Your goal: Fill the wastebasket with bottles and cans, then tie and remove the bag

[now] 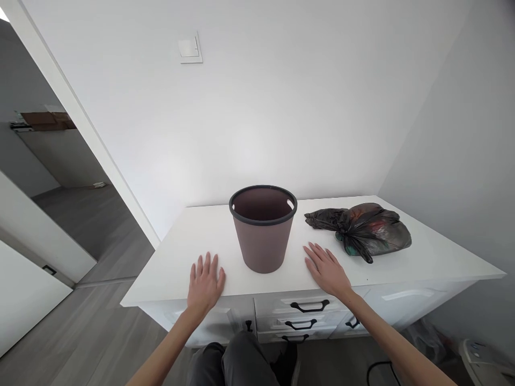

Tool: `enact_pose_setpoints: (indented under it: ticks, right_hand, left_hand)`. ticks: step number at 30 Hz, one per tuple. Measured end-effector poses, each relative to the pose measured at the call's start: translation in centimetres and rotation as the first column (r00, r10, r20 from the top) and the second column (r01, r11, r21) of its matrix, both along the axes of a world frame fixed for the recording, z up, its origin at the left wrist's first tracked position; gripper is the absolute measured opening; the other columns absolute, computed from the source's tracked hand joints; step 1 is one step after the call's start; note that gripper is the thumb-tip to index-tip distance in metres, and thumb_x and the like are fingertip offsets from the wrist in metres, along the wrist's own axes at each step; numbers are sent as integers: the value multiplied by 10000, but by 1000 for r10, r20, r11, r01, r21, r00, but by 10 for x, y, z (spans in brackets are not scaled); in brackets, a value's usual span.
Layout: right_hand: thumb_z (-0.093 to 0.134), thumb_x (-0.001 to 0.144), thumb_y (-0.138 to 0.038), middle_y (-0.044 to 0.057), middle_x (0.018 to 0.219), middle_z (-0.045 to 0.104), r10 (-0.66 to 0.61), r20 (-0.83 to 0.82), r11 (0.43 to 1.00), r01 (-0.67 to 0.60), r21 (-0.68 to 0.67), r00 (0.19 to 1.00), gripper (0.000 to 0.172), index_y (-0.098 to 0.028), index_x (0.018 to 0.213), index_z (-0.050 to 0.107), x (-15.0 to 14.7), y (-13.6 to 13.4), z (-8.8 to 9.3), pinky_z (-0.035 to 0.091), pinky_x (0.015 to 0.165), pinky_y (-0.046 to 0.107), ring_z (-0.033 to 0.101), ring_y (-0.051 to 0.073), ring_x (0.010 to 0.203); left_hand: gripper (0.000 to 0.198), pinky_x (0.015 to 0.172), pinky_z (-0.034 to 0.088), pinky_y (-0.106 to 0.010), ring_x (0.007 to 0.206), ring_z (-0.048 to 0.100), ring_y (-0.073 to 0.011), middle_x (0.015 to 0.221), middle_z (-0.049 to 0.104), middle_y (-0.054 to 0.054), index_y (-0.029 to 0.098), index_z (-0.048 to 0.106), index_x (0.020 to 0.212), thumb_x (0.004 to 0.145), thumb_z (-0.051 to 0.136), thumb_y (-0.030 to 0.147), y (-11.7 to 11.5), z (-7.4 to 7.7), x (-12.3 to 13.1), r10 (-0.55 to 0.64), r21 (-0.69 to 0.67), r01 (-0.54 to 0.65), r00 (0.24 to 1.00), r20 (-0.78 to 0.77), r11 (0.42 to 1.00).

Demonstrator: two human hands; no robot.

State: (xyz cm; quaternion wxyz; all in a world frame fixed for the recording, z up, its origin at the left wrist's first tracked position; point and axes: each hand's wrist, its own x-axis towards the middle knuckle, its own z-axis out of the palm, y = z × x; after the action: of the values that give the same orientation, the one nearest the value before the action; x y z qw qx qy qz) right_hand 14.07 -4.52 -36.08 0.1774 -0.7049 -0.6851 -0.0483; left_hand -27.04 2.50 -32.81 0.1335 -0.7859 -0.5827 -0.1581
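Currently have the left hand (pixel 204 287) laid palm down near the front edge of a white cabinet top (pixel 189 230), with its fingers loosely spread and its thumb held out to the right. Have the right hand (pixel 326 272) resting palm down too, angled in toward the middle, with its fingers only slightly parted. Find the mauve bin (pixel 263 247) between the two, standing upright on the cabinet top and apart from both hands. Can make out a dark rim (pixel 263 222) around its open mouth, plus a handle hole (pixel 290 205) on either side. See a dark, see-through plastic bag (pixel 380 230) lying to the right of it, near the right hand but not touching, gathered at the neck, with a loose end toward the bin and patches of red and green under the film; cannot tell the contents. Notice white drawers (pixel 276 306) with black handles (pixel 309 310) below the top, and, lower down, grey-trousered knees (pixel 245 359) and a dark shoe (pixel 286 363). Spot a light switch (pixel 190 48) on the pale wall (pixel 281 107) behind. Glimpse a brown cardboard box (pixel 44 122) past the white door frame (pixel 83 123) at left, beyond grey floor (pixel 116 316).
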Motion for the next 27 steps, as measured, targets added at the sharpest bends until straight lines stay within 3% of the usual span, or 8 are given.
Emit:
enact_pose_setpoints:
  ticks: [9, 27]
  right_hand:
    - [271, 1099, -462, 37, 1674, 400, -6, 17, 999, 5, 49, 1000, 581, -226, 1597, 456, -1, -1, -7, 275, 1295, 499, 351, 239, 1563]
    - [269, 1103, -466, 105, 1692, 368, 0, 31, 998, -1, 63, 1000, 572, -224, 1580, 474, 4, 9, -4, 272, 1286, 493, 327, 263, 1571]
  left_hand:
    - [659, 1246, 309, -608, 1561, 319, -408, 1660, 402, -166, 109, 479, 1575, 1064, 295, 482, 3, -7, -5, -55, 21, 55, 998, -20, 998]
    - [659, 1259, 308, -586, 1573, 313, -364, 1669, 391, -122, 142, 468, 1586, 1060, 289, 497, 4, 5, 0, -29, 6, 29, 999, -22, 1000]
